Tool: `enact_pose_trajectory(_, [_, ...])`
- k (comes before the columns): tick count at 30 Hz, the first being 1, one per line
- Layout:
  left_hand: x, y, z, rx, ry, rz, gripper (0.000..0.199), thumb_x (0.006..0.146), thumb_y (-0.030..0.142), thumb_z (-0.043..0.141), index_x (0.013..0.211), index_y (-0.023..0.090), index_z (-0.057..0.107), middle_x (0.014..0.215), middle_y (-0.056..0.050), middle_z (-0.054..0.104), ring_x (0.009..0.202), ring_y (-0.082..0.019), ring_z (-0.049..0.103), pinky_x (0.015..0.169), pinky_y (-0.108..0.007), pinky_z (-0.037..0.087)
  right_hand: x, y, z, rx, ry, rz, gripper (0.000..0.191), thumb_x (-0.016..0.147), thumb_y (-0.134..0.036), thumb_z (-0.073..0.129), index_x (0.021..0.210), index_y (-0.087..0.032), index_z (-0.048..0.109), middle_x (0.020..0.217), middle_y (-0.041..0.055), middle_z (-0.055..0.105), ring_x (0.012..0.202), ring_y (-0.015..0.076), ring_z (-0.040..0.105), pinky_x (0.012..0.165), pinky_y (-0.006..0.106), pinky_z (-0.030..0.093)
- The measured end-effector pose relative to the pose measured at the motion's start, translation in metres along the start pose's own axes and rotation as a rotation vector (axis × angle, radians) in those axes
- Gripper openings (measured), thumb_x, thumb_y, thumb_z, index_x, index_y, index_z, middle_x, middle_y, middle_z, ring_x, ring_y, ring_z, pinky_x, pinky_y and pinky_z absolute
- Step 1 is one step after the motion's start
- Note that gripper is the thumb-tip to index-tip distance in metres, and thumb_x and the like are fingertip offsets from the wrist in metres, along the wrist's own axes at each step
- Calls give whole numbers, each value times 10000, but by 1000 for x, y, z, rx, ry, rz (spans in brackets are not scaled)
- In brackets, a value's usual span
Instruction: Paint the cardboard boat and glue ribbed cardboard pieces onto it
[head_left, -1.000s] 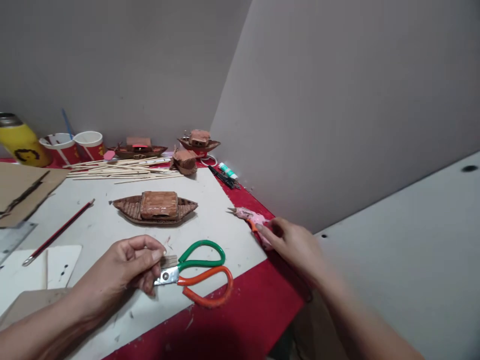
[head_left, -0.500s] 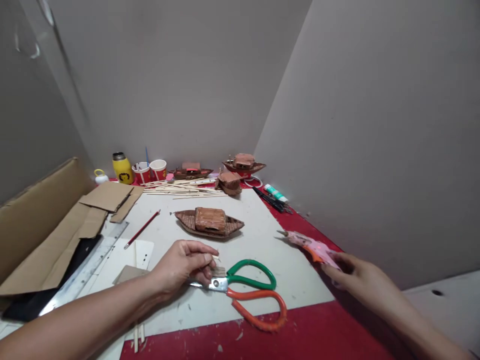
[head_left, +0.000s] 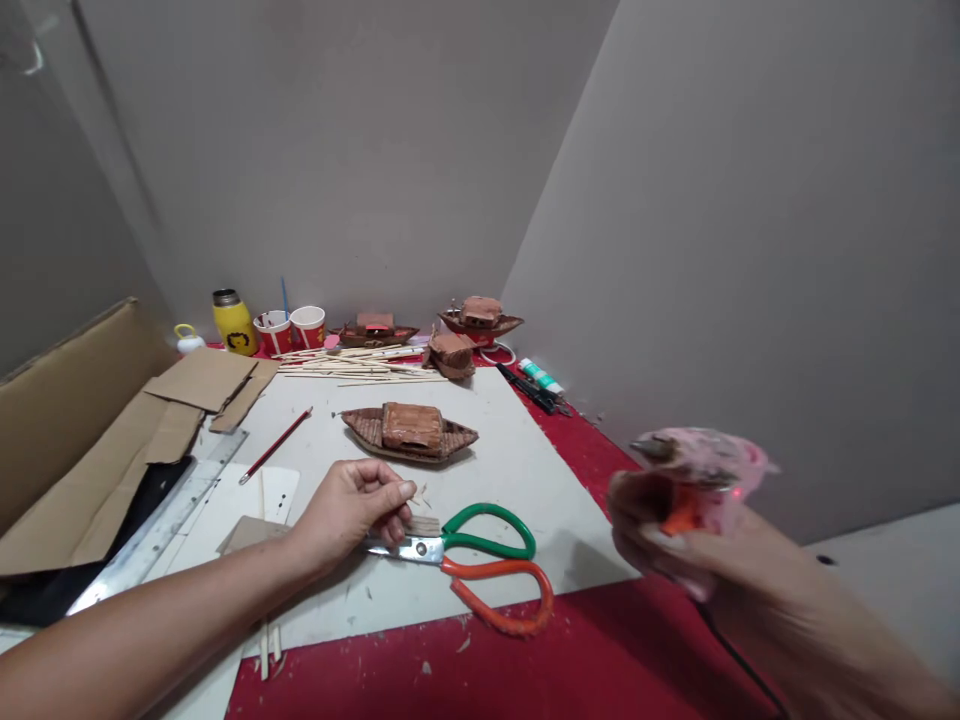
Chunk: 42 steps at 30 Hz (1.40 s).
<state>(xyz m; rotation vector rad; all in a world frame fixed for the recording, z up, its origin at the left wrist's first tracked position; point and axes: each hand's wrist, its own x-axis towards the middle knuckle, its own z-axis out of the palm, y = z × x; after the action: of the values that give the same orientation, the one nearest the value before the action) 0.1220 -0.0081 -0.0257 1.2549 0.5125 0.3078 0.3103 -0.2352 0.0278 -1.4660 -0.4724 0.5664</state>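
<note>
My right hand (head_left: 675,540) is wrapped round a pink hot glue gun (head_left: 720,460) with an orange trigger, raised at the right with its nozzle to the left. My left hand (head_left: 367,505) pinches a small pale wooden stick piece (head_left: 418,497) between thumb and fingers, above the scissors. The scissors (head_left: 491,570), with one green and one orange handle, lie on the white board (head_left: 540,480), their blades partly under my left hand. A short strip of joined sticks (head_left: 424,526) shows beside the blades. Behind them rests a brown model boat (head_left: 411,432) with a roofed cabin.
Cardboard pieces (head_left: 142,440), a metal ruler (head_left: 157,520) and a red pencil (head_left: 276,446) lie left. Farther back are loose wooden sticks (head_left: 352,365), paper cups (head_left: 307,328), a yellow bottle (head_left: 234,322) and more model boats (head_left: 480,315). A glue tube (head_left: 541,377) lies right.
My right hand has lifted the glue gun off the table's right side and brought it nearer. My left hand keeps its pinch above the scissors. The view has shifted slightly.
</note>
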Motion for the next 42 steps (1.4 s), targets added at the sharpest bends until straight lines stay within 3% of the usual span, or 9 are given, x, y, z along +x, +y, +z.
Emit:
enact_pose_trajectory(9, [3,8,-7,80,181,240,343,791,478,675,752,182,506,588,16,654,462,-91,573,465,-195,442,24,-9,34,341,58,181,425,541,-249,863,934,-211,707,897,55,694,681,170,657,555,250,596])
enact_pose_trajectory(14, [22,25,-31,41,461,458,299,804,448,668,766,191,520,891,-19,713,799,-124,654,807,-267,510,48,10,43,384,-74,101,225,760,-315,750,958,-217,705,954,66,717,845,194,693,689,298,633])
enact_pose_trajectory(19, [49,24,-58,-23,543,366,356,715,480,731,753,179,545,1109,-91,689,1009,-180,634,964,-342,454,92,36,46,442,-12,190,99,865,-203,618,929,-231,688,986,31,730,946,190,698,775,365,632])
enact_pose_trajectory(23, [55,19,-60,-71,459,250,405,620,475,793,722,174,540,996,-108,721,921,-214,677,892,-389,511,106,49,47,469,-93,324,102,914,-222,564,911,-215,665,946,54,745,914,204,712,790,431,620])
enact_pose_trajectory(31, [41,14,-47,-4,466,175,312,695,404,765,732,161,574,787,-57,718,711,-178,682,685,-298,536,111,46,60,512,-262,389,123,935,-250,535,913,-202,645,977,78,745,877,217,718,755,467,612])
enact_pose_trajectory(34, [39,19,-48,28,571,244,278,733,398,737,736,170,577,748,-10,694,677,-131,649,663,-238,515,105,44,60,436,-166,223,103,855,-296,657,877,-196,653,970,63,733,932,224,702,754,405,618])
enact_pose_trajectory(39, [30,29,-37,179,634,410,237,767,363,721,720,192,565,582,39,623,522,-98,570,534,-195,472,63,32,35,77,102,-366,167,834,-412,680,873,-250,688,983,14,685,915,190,678,760,293,578])
enact_pose_trajectory(40, [26,30,-32,220,620,429,223,770,350,722,726,198,564,580,39,627,520,-101,574,523,-195,471,53,30,28,-1,116,-425,155,828,-415,685,820,-260,688,937,12,678,833,172,672,683,260,566])
enact_pose_trajectory(42, [16,27,-21,339,569,482,174,789,322,710,748,211,581,601,38,637,542,-109,591,535,-201,489,37,27,18,-173,-101,-395,125,831,-399,672,824,-279,705,792,10,659,697,164,633,651,274,549])
